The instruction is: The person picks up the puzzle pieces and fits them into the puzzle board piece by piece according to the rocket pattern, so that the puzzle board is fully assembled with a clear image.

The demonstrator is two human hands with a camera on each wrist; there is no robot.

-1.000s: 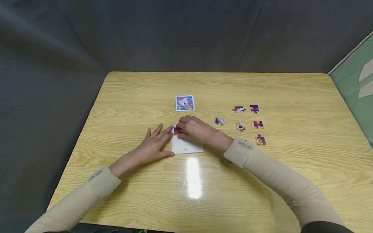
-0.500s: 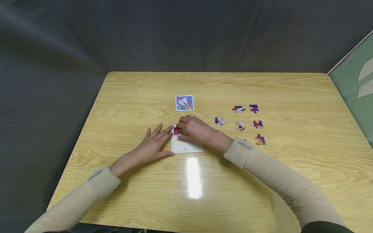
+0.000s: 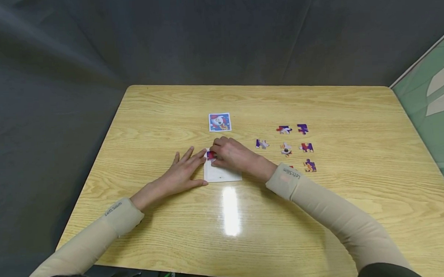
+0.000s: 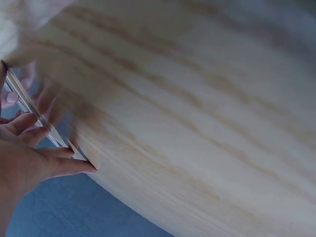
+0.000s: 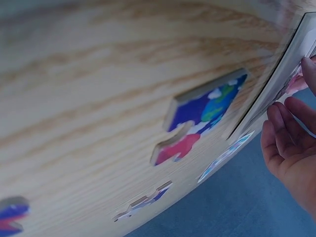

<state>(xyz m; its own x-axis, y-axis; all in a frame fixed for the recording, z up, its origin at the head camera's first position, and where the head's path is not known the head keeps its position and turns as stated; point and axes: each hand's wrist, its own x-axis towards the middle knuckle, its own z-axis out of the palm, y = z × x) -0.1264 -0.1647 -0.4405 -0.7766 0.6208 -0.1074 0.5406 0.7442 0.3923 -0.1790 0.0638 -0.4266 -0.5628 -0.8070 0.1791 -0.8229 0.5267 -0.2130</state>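
A small white puzzle tray (image 3: 223, 177) lies flat on the table between both hands. My left hand (image 3: 180, 172) has its fingers spread and fairly straight, with fingertips and thumb against the tray's left edge; the left wrist view shows the same fingers (image 4: 74, 167) along that edge. At the tray's upper left corner is a red and purple puzzle piece (image 3: 210, 155), partly hidden by my right hand (image 3: 231, 152), which pinches it with curled fingers. In the right wrist view the thumb and fingers (image 5: 281, 131) reach over the tray's rim (image 5: 266, 94).
Behind the tray lies a square picture card (image 3: 219, 122) showing a white dog. Several loose puzzle pieces are spread to the right, among them a purple and white one (image 3: 261, 144) and a purple one (image 3: 310, 166). Another peeks out beside the right cuff (image 3: 285, 181).
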